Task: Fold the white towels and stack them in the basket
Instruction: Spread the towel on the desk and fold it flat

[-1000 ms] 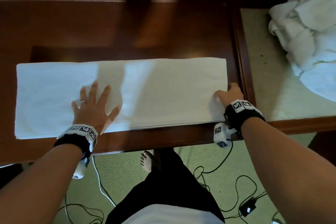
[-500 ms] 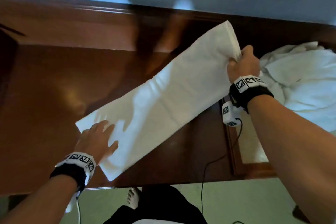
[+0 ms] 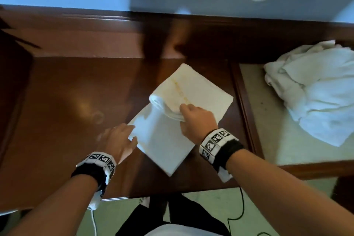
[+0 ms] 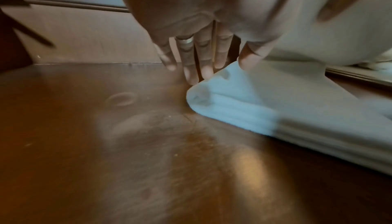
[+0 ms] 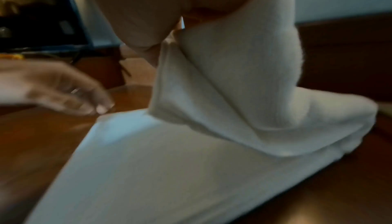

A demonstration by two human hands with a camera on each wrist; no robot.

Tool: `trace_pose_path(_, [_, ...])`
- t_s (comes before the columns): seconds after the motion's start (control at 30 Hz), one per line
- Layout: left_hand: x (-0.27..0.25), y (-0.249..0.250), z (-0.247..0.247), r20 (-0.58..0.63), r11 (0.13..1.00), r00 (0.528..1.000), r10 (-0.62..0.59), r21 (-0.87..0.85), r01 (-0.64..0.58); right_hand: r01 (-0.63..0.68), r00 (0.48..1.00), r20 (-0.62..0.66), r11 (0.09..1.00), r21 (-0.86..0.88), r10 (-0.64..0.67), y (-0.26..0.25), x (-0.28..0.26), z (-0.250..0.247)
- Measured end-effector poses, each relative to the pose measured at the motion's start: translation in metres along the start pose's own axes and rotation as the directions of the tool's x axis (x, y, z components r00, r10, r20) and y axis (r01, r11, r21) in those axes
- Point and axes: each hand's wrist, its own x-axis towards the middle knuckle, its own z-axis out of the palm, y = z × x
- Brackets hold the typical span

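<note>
So, the white towel [image 3: 164, 138] is lying on the dark wood bench [image 3: 63, 113], sitting diagonally, with one end running toward 7 o'clock and the other doubled back over itself up toward 1 o'clock. My right hand [image 3: 197, 122] has a pinching grip on that doubled-over end, thumb on top and the other fingers tucked under the layers, and it's lifted a bit off the flat part below, so there's a rounded roll showing on the 10 o'clock side of the fold. From the right wrist view the gripped part [image 5: 239, 69] hangs down in a thick drape onto the flat layer.

My left hand [image 3: 118, 140] is at about 9 o'clock from the towel, flat and spread, not gripping anything. The left wrist view shows the fingers [image 4: 188, 69] straight and pointing down, tips right at the towel's corner where it meets the bench. Can't really tell if they're pressing the cloth or just touching the wood beside it, it's blurry.

Over at 3 o'clock there's a heap of unfolded white towels [image 3: 316, 90] on a paler surface [image 3: 258, 105], well apart from the one I'm working on.
</note>
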Motion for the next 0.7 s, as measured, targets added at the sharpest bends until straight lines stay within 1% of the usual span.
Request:
trace_pose_path(0.03, [-0.001, -0.007, 0.002, 0.000, 1.000, 1.000, 0.015, -0.008, -0.015, 0.020, 1.000, 0.023, 1.000, 0.008, -0.020, -0.015, -0.007, 0.016])
trace_pose_path(0.07, [-0.003, -0.013, 0.003, -0.003, 0.999, 0.999, 0.043, 0.003, -0.043, 0.013, 0.997, 0.082, 1.000, 0.024, -0.015, -0.030, -0.014, 0.033])
trace_pose_path(0.1, [-0.006, -0.017, 0.005, -0.015, 0.996, 0.996, 0.087, 0.034, -0.086, -0.006, 0.989, 0.147, 0.999, 0.044, -0.001, -0.044, -0.022, 0.049])
trace_pose_path(0.13, [-0.011, -0.019, 0.005, -0.056, 0.987, 0.988, 0.143, 0.084, -0.138, -0.028, 0.977, 0.211, 0.998, 0.055, 0.015, -0.054, -0.030, 0.064])
trace_pose_path(0.2, [-0.016, -0.023, 0.007, -0.130, 0.945, 0.950, 0.285, 0.206, -0.255, -0.050, 0.965, 0.260, 0.996, 0.067, 0.031, -0.067, -0.047, 0.086])
trace_pose_path(0.23, [-0.017, -0.023, 0.007, -0.133, 0.915, 0.925, 0.357, 0.249, -0.317, -0.043, 0.962, 0.274, 0.997, 0.064, 0.024, -0.069, -0.056, 0.093])
trace_pose_path(0.33, [-0.009, -0.012, 0.007, -0.082, 0.827, 0.853, 0.516, 0.307, -0.471, 0.029, 0.970, 0.242, 0.999, -0.026, -0.022, -0.055, -0.076, 0.103])
trace_pose_path(0.4, [-0.002, 0.003, 0.009, 0.011, 0.758, 0.813, 0.582, 0.355, -0.547, 0.078, 0.974, 0.218, 0.994, -0.078, -0.059, -0.037, -0.084, 0.100])
trace_pose_path(0.43, [0.003, 0.011, 0.013, 0.063, 0.734, 0.801, 0.595, 0.363, -0.574, 0.076, 0.976, 0.209, 0.993, -0.087, -0.056, -0.027, -0.087, 0.098])
trace_pose_path(0.5, [0.013, 0.031, 0.022, 0.135, 0.709, 0.786, 0.604, 0.360, -0.606, -0.004, 0.979, 0.203, 0.995, -0.098, 0.024, -0.005, -0.093, 0.092])
trace_pose_path(0.57, [0.017, 0.055, 0.030, 0.150, 0.697, 0.768, 0.622, 0.341, -0.631, -0.126, 0.971, 0.192, 0.988, -0.085, 0.140, 0.017, -0.097, 0.082])
trace_pose_path(0.63, [0.019, 0.076, 0.032, 0.103, 0.668, 0.737, 0.668, 0.353, -0.655, -0.233, 0.961, 0.127, 0.968, -0.095, 0.244, 0.036, -0.100, 0.069])
trace_pose_path(0.7, [0.022, 0.087, 0.027, 0.006, 0.666, 0.717, 0.697, 0.365, -0.650, -0.299, 0.952, 0.022, 0.945, -0.131, 0.305, 0.047, -0.100, 0.057])
